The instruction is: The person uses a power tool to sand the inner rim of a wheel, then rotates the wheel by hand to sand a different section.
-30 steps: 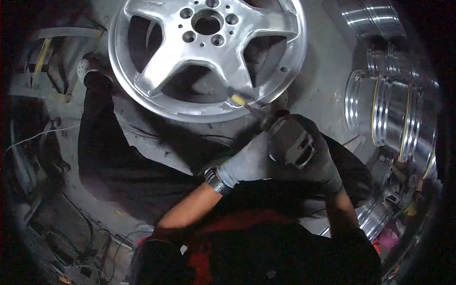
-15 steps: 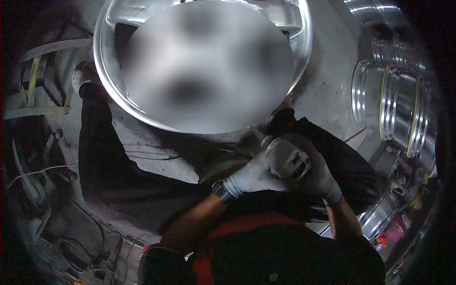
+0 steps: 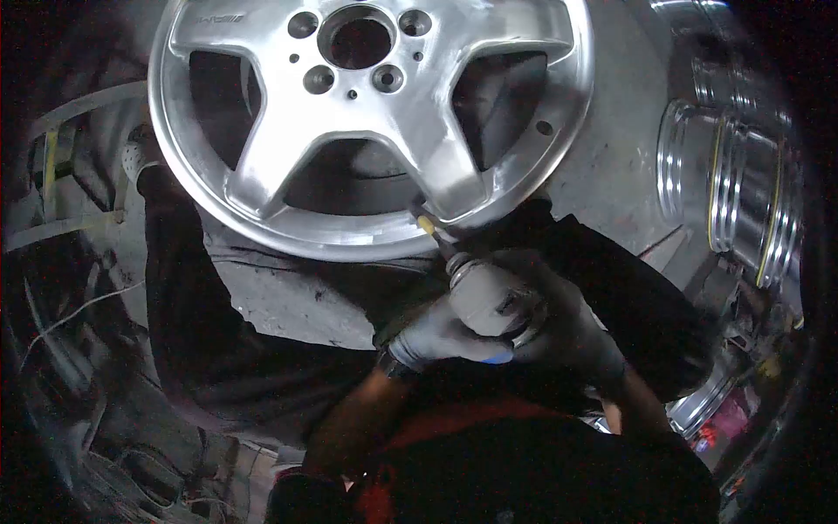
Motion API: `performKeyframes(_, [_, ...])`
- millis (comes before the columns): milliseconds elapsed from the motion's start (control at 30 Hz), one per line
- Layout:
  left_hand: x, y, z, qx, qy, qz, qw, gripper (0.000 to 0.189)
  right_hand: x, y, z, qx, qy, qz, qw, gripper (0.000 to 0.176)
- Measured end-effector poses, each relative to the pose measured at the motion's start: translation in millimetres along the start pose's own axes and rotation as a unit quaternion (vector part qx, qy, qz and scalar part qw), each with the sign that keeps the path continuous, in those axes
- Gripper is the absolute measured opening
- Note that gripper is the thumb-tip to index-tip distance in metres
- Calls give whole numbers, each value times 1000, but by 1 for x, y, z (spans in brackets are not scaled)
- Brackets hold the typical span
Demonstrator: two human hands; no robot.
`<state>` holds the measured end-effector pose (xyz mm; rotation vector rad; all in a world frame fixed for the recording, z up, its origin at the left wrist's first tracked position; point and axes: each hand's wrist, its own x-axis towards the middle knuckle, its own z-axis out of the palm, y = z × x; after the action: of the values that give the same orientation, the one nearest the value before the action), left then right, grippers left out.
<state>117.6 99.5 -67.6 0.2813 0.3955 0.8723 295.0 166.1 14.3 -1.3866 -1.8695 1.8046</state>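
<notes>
A silver alloy car wheel (image 3: 288, 113) with wide spokes lies face up in front of me, its top edge cut off by the view. Both gloved hands hold a die grinder (image 3: 485, 297), which has a round grey body and a thin nose. Its small yellowish bit (image 3: 426, 224) is at the wheel's near inner rim, beside a spoke end; contact is hard to tell. My left hand (image 3: 436, 336) is closed around the body's left side. On the right side, in dark shadow, my right hand (image 3: 572, 327) wraps the grinder's back part.
Several polished wheel rims (image 3: 733, 188) stand in a row at the right. A metal frame (image 3: 57, 166) is at the far left, with a thin cable (image 3: 83, 310) below it. My bent legs (image 3: 188, 288) flank the work. A red object (image 3: 720, 419) lies lower right.
The die grinder has moved up and left with both hands, bringing its bit to the wheel's rim. The wheel, mostly blurred out earlier, now shows clearly and appears larger in view.
</notes>
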Motion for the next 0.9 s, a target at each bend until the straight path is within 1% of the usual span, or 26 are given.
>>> performKeyframes(33, [1, 1, -1, 14, -17, 9, 1000, 95, 1, -6, 0, 1, 2, 3, 1000, 74])
performKeyframes(67, [1, 5, 2, 13, -17, 7, 1000, 95, 1, -16, 0, -16, 4, 20, 1000, 74])
performKeyframes(133, [0, 18, 13, -27, 12, -82, 996, 89, 1, -22, 1, -31, 5, 38, 999, 74])
performKeyframes(233, [-13, 8, 4, -26, 27, -85, 996, 86, -1, -21, 5, -16, 17, 40, 999, 75])
performKeyframes(300, [-26, -3, -9, -15, 37, -95, 995, 84, 1, -23, 8, -62, -3, 31, 998, 73])
performKeyframes(333, [-33, -6, -14, -5, 47, -103, 994, 82, 2, -19, 10, -59, -2, 32, 998, 73])
performKeyframes(400, [-46, -7, -19, -2, 50, -104, 993, 83, 2, -10, 14, -153, -9, -65, 986, 75])
performKeyframes(433, [-51, -7, -20, 1, 52, -99, 994, 84, 3, -9, 15, -151, -8, -62, 987, 75])
performKeyframes(500, [-49, -7, -18, 2, 52, -97, 994, 85, 4, -9, 17, -145, -11, -85, 986, 76])
performKeyframes(533, [-44, -4, -11, -18, 75, -92, 993, 84, 3, -9, 15, -145, -11, -84, 986, 76])
performKeyframes(567, [-40, -1, -7, -39, 98, -86, 991, 83, 2, -11, 13, -139, -19, -50, 989, 76])
performKeyframes(600, [-38, 5, -4, -40, 98, -85, 991, 83, 1, -12, 12, -132, -28, -17, 991, 76])
performKeyframes(667, [-36, 14, -2, -26, 97, -145, 984, 82, 0, -16, 12, -131, -18, -16, 991, 75])
performKeyframes(733, [-40, 12, -2, -48, 104, -134, 984, 81, 3, -15, 13, -127, -7, -16, 992, 73])
performKeyframes(800, [-53, 2, -8, -67, 111, -127, 983, 81, 8, -11, 17, -149, -18, -74, 986, 70])
performKeyframes(867, [-76, -16, -22, -10, 141, -162, 977, 82, 10, -7, 23, -150, -19, -82, 985, 69])
performKeyframes(900, [-76, -11, -14, -10, 140, -166, 976, 82, 10, -6, 25, -155, -21, -90, 984, 68])
